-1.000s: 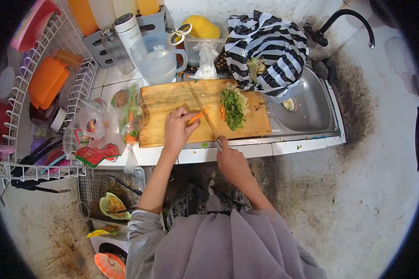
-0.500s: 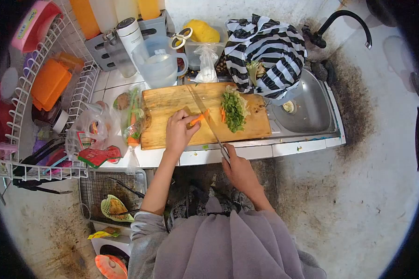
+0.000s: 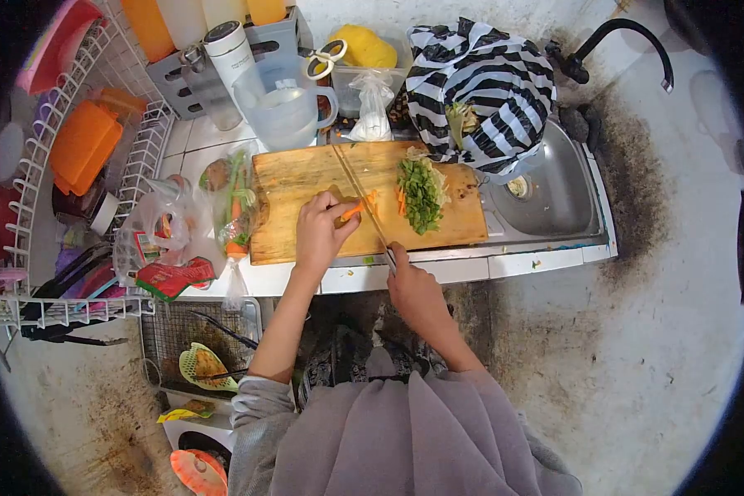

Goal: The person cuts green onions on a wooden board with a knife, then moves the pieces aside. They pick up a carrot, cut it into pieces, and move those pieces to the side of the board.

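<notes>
A: Item one, hands?

B: Left hand (image 3: pixel 318 234), fingers curled, pinning a short orange carrot piece (image 3: pixel 352 211) to the rectangular wooden cutting board (image 3: pixel 293 178). Right hand (image 3: pixel 413 285), clenched round the handle of a long thin-bladed kitchen knife (image 3: pixel 362 201), at the near edge of the tabletop (image 3: pixel 471 266). The two hands are apart, with the blade between them.

A: Blade position?

B: It runs diagonally across the board, just right of the carrot piece and touching or nearly touching it; which one cannot be told.

A: Other stock on the board?

B: A few cut orange carrot sticks (image 3: pixel 399 199) just beyond the blade, then a heap of chopped green vegetable (image 3: pixel 422 194) beside them, towards the right end.

A: Around the board?

B: Left: a clear plastic bag holding whole carrots and greens (image 3: pixel 233 202), next to crumpled plastic wrappers (image 3: pixel 161 240). Behind: a translucent plastic measuring jug (image 3: pixel 283 103), a small knotted clear bag (image 3: pixel 372 103), and a black-and-white striped plastic bag (image 3: pixel 479 87) overhanging the steel sink (image 3: pixel 554 194). Far left: a white wire dish rack (image 3: pixel 33 190) with an orange plastic container (image 3: pixel 83 145).
</notes>
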A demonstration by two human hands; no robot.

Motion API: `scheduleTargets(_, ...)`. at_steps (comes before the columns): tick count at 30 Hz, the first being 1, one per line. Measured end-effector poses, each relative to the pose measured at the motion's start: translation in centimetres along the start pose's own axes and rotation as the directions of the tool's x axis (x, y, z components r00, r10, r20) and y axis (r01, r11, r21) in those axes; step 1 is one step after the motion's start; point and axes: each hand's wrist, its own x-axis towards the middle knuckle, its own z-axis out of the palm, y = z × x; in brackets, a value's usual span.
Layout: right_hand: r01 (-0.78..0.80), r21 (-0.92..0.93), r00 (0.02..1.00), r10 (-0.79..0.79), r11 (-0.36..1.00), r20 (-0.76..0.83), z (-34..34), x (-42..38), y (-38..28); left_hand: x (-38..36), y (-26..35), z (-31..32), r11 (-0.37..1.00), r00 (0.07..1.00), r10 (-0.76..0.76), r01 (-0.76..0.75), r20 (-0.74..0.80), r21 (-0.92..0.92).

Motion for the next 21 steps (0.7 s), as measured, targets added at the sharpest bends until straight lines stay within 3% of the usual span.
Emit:
scheduleTargets(4, -0.032, -0.092, 0.999, 0.035, 0.995, 0.032, -0.1, 1.1, -0.5, 0.0, 0.0, 0.0, 1.000, 1.000, 0.000, 0.000, 0.005, 0.006)
scheduleTargets(7, -0.024, -0.066, 1.000, 0.024, 0.998, 0.008, 0.2, 1.3, 0.1, 0.0, -0.1, 0.0, 1.000, 1.000, -0.007, 0.007, 0.008, 0.002)
scheduleTargets(12, 0.022, 0.139, 1.000, -0.019, 0.990, -0.018, -1.0, 0.1, 0.3, 0.0, 0.0, 0.0, 0.999, 0.999, -0.030, 0.030, 0.011, -0.013)
scheduleTargets(14, 0.014, 0.138, 1.000, -0.014, 0.990, -0.003, -1.1, -0.8, 0.3, 0.1, 0.0, 0.0, 0.999, 0.999, 0.029, -0.030, -0.042, -0.019)
scheduleTargets(21, -0.032, 0.178, 0.999, 0.027, 0.984, 0.028, -1.8, -1.8, 0.1, 0.0, -0.1, 0.2, 0.999, 0.999, 0.029, -0.030, -0.043, -0.034)
